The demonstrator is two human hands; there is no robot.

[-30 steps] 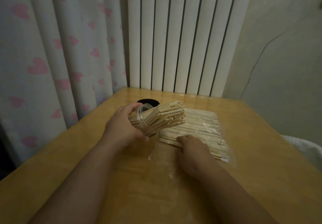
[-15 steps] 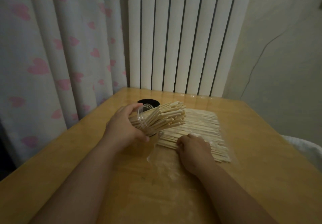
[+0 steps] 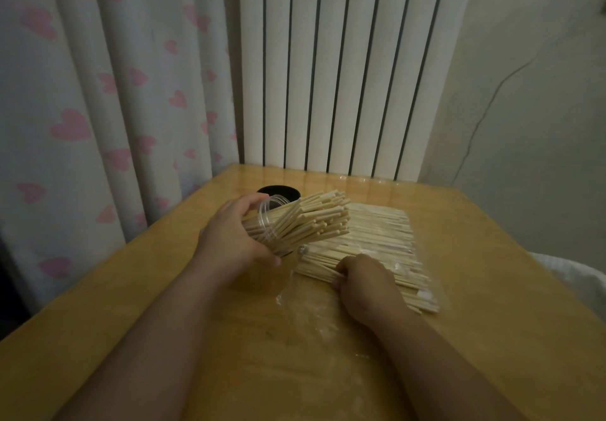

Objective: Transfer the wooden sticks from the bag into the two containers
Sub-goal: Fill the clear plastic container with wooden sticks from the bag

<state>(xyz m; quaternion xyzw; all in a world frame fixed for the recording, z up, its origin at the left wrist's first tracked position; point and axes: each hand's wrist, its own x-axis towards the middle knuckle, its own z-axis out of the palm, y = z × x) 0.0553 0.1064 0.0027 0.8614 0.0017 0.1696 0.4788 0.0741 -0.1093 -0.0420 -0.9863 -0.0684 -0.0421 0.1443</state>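
Note:
My left hand (image 3: 231,240) grips a clear plastic container (image 3: 269,211) tilted on its side, its mouth facing right, packed with wooden sticks (image 3: 314,220) that jut out of it. A flat layer of loose wooden sticks (image 3: 377,240) lies in a clear plastic bag (image 3: 308,299) on the table. Inside the bag's open end, my right hand (image 3: 367,284) rests on the near sticks with its fingertips curled on a few of them. A black container (image 3: 278,192) stands behind the clear one, mostly hidden.
The wooden table (image 3: 492,322) meets a white radiator (image 3: 344,66) at its far edge. A curtain with pink hearts (image 3: 98,92) hangs along the left side. Something white (image 3: 577,283) sits beyond the table's right edge.
My right hand slid forward deeper into the bag, and its fingers closed over the near sticks. The left hand and the tilted container stayed put.

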